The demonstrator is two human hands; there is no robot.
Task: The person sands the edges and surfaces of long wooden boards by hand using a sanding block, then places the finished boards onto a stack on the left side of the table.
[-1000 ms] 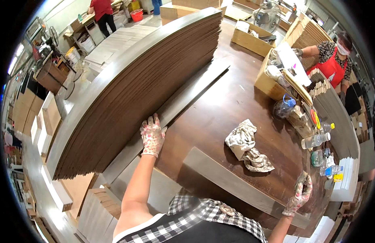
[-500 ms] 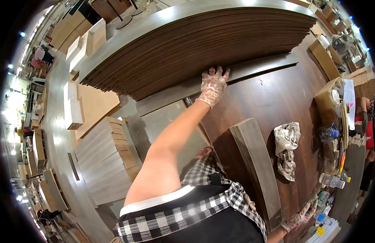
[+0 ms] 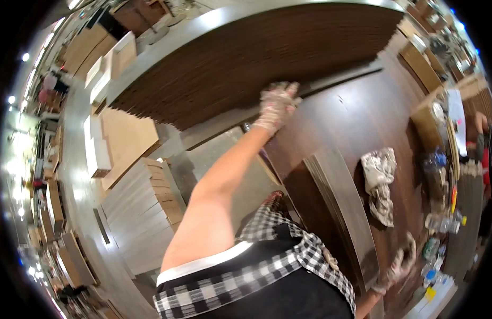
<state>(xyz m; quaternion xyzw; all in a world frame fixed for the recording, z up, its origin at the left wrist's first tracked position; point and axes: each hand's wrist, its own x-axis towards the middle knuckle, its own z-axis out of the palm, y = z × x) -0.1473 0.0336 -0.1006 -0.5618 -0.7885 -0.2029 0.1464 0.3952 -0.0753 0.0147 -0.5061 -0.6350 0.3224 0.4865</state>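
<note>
My left hand (image 3: 278, 109), in a patterned work glove, is at the lower front of a tall, wide stack of dark boards (image 3: 246, 58). It touches or hovers just over a long flat board (image 3: 214, 132) lying along the stack's foot. Motion blurs its fingers, but they look stretched out, with nothing seen in them. My right hand (image 3: 400, 266), gloved too, is low on the right over the brown tabletop (image 3: 310, 125). Its fingers are spread and hold nothing. Beside it lies a smaller pile of narrow grey boards (image 3: 344, 202).
A crumpled white cloth (image 3: 380, 178) lies right of the narrow boards. Clear plastic bottles (image 3: 442, 223) and a cardboard box (image 3: 427, 119) line the right edge. Grey panels (image 3: 132, 218) with cardboard edging stand at left. A person's arm (image 3: 481, 127) shows at far right.
The view has shifted slightly. My right hand has turned, its fingers now pointing up and more spread. My left hand stays at the stack's foot, blurred, its fingers less spread than before.
</note>
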